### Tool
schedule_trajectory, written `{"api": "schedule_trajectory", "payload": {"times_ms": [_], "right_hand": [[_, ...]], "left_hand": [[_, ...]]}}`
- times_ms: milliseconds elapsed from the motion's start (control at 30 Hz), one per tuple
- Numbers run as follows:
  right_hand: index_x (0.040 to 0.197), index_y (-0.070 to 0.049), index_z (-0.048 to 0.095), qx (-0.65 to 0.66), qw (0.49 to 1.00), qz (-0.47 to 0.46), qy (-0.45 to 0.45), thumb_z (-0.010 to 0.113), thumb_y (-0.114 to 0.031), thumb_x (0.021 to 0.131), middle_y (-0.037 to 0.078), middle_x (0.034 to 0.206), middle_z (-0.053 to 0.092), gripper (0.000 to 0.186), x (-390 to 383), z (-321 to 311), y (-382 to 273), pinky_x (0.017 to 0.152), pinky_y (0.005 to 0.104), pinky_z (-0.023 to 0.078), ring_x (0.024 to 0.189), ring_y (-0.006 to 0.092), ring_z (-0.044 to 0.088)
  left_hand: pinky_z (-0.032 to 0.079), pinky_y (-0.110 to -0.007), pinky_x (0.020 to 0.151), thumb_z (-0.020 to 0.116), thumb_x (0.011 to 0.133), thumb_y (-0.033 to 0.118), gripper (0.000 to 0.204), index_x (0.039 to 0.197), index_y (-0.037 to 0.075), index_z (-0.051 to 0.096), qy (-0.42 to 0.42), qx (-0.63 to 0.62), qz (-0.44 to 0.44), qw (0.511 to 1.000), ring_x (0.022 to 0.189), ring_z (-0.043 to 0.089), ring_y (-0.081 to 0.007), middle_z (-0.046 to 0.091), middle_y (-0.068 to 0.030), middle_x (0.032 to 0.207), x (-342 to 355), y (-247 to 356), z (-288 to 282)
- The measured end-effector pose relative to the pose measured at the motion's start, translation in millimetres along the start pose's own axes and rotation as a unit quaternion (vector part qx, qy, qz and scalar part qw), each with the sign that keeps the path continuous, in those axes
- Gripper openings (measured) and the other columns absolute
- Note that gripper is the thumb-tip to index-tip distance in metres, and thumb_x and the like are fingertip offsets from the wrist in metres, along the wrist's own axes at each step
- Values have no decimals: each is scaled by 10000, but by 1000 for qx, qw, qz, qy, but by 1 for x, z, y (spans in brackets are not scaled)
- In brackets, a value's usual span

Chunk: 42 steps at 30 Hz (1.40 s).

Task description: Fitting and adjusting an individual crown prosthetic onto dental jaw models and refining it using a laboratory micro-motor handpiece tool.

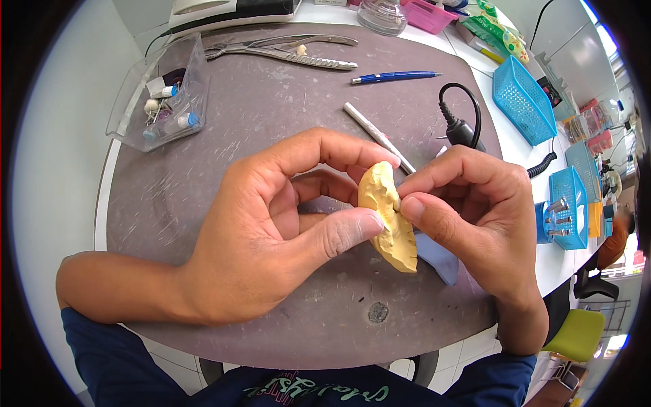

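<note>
One yellow cast [395,237] at centre, one pair of pliers [248,49] upper left, one blue pen [397,77] upper middle, one clear tray [195,76] upper left, one green chair [580,334] lower right

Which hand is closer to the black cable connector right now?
Right. The right hand has its knuckles just below the black cable connector in the picture; contact is unclear. The left hand is farther off, to its lower left, gripping the yellow cast piece.
</note>
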State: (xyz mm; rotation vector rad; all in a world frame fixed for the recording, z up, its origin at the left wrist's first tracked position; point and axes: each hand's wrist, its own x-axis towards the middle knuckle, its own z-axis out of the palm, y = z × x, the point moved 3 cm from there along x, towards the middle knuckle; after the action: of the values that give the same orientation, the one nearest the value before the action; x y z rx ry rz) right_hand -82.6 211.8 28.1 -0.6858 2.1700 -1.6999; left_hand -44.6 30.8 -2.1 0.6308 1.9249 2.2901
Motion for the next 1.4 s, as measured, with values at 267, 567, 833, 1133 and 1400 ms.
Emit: {"api": "schedule_trajectory", "payload": {"times_ms": [267, 567, 833, 1133, 1400], "right_hand": [[863, 4, 637, -236, 962, -97, 100, 810, -179, 716, 41, 815, 644, 291, -1, -11, -24, 612, 214, 489, 711, 81, 608], [919, -5, 639, -434, 892, -29, -123, 800, -197, 668, 76, 756, 632, 355, -19, -17, -27, 497, 240, 495, 562, 153, 616], [1042, 79, 591, -94, 993, 37, 59, 669, -209, 831, 111, 894, 664, 366, -11, -25, -30, 545, 211, 509, 703, 119, 649], [1124, 82, 567, 10, 999, 45, 13, 685, -310, 840, 123, 977, 654, 498, -6, -14, -19, 581, 190, 517, 742, 97, 638], [1136, 82, 537, 36, 999, 24, 31, 693, -290, 840, 95, 974, 618, 500, -6, -6, -17, 576, 191, 519, 766, 86, 621]], "left_hand": [[501, -379, 941, 550, 915, 41, 393, 1281, 4, 414, 17, -109, -83, 990, 1105, 549, -200, 499, -123, 1246, -1, -1, -1], [509, -382, 927, 501, 964, 143, 391, 1322, 27, 394, 24, -155, -83, 984, 1121, 550, -187, 491, -92, 1251, 5, -2, -2], [549, -379, 847, 517, 962, 193, 418, 1330, 34, 401, 27, -160, -109, 981, 1096, 568, -214, 557, -115, 1156, 3, 1, -2], [552, -374, 841, 556, 938, 173, 391, 1273, -1, 456, -3, -160, -136, 978, 1066, 584, -219, 565, -126, 1146, 3, 1, -3], [569, -364, 831, 585, 911, 117, 369, 1236, -18, 475, 3, -162, -157, 974, 1037, 597, -228, 563, -138, 1134, 4, 2, -2]]}}
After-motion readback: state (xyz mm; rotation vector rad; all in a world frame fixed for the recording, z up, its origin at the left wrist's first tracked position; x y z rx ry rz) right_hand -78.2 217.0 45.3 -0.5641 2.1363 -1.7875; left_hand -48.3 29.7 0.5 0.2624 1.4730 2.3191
